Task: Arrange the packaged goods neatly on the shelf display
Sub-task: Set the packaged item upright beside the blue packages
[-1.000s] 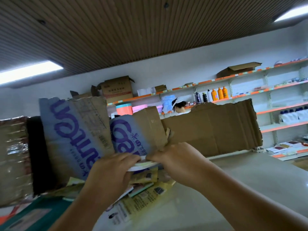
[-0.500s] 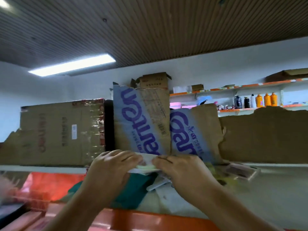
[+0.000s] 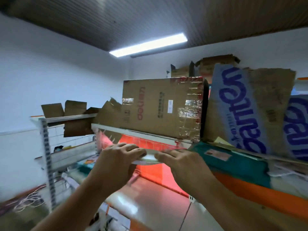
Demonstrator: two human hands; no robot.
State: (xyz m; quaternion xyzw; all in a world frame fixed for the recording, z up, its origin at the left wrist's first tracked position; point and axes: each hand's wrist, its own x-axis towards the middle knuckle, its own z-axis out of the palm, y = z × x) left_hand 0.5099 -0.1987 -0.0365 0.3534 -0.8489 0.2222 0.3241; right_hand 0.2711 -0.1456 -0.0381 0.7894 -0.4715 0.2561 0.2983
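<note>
A thin stack of flat white packets [image 3: 149, 158] is held level at chest height, in front of the top shelf [image 3: 150, 133]. My left hand [image 3: 116, 161] grips its left end with fingers curled over the top. Gripping the right end the same way is my right hand [image 3: 181, 164]. Most of the stack is hidden under my fingers. To the right, a green flat package [image 3: 233, 162] lies on the shelf with an orange edge [image 3: 250, 192], beside more pale packets [image 3: 290, 170].
Flattened cardboard stands along the shelf back: a taped brown box panel [image 3: 160, 107] and blue-printed panels [image 3: 241, 110]. A second white shelf unit with a perforated upright [image 3: 47, 157] stands at the left. Loose wires [image 3: 28, 200] lie low left. The view is motion-blurred.
The view has swung left along the shelf. Both hands still hold the packet stack and have carried it left, away from the blue-printed cardboard toward the taped brown panel.
</note>
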